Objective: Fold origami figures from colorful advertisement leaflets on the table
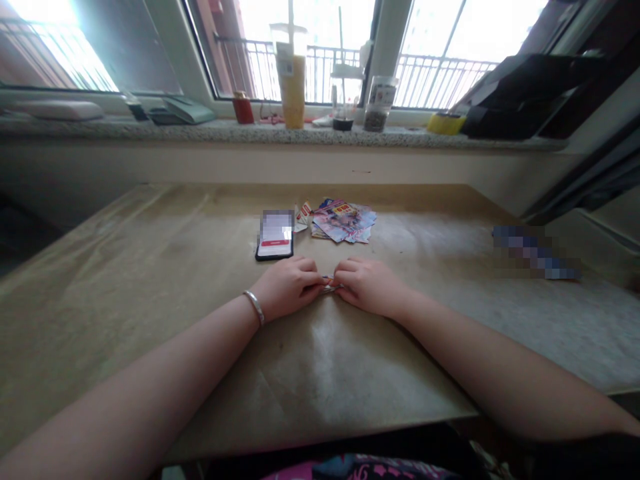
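Note:
My left hand (287, 285) and my right hand (367, 285) rest on the paper-covered table (150, 267), fingertips meeting at the middle. Both are closed in a pinch on a small folded piece of coloured paper (330, 287), mostly hidden by the fingers. A silver bracelet (255, 307) sits on my left wrist. Just beyond my left hand lies a phone (275, 235) with a lit screen. To the phone's right lies a small pile of colourful printed paper pieces (343, 220).
A stone windowsill (200, 130) runs along the back with a tall yellow drink cup (291, 73), a red can (243, 108), jars (377, 103), a yellow tape roll (445, 123) and a black tray (525, 93). A blurred object (535, 252) lies at the table's right.

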The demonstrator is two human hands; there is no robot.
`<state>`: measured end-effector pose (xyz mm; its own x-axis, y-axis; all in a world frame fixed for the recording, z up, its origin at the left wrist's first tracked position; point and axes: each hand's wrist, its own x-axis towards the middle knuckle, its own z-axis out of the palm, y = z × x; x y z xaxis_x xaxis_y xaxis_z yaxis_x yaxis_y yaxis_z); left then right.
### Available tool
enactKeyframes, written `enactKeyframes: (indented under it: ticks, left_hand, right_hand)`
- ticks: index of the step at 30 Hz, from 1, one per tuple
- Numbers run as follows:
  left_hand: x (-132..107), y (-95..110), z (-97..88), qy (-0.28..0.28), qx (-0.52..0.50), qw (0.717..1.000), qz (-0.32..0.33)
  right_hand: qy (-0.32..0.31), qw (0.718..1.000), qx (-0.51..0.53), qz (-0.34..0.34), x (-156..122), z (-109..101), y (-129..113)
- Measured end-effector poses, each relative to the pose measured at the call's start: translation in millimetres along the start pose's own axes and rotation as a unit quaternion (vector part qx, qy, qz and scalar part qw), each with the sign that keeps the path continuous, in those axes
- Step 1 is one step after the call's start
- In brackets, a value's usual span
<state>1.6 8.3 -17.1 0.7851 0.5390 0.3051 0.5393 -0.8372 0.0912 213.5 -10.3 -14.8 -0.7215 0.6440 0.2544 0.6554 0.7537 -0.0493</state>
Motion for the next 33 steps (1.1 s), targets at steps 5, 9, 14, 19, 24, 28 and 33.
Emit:
enactKeyframes:
  ticks: [5, 9, 14, 19, 24, 28, 33]
  left_hand:
    - [0.0, 0.5, -0.4, 0.004, 0.008, 1.0, 0.004]
    - [0.3, 1.0, -2.0, -0.012, 0.007, 1.0, 0.008]
    - [0.8, 1.9, -4.2, -0.03, 0.021, 0.999, 0.002]
    - [0.9, 2.1, -3.2, -0.026, 0.028, 0.999, 0.004]
    - [0.2, -0.2, 2.6, 0.02, -0.029, 0.999, -0.022]
    - [0.7, -2.9, 4.5, 0.061, -0.133, 0.986, -0.085]
    - [1.5, -2.6, 2.8, 0.095, -0.174, 0.975, -0.101]
  right_hand:
    - [-0.012, 0.999, -0.047, 0.012, 1.8, -1.9, -4.6]
    - [-0.006, 0.997, -0.064, 0.03, 1.9, -1.0, -5.8]
    - [0.009, 0.997, -0.061, 0.051, 1.7, 1.9, -5.8]
    - [0.032, 0.997, -0.009, 0.072, 1.8, 5.7, -3.4]
    - [0.067, 0.986, 0.099, 0.113, 1.9, 8.5, -1.2]
    - [0.093, 0.963, 0.205, 0.152, 2.5, 10.8, -1.0]
    - [0.097, 0.943, 0.274, 0.16, 3.3, 12.0, -1.8]
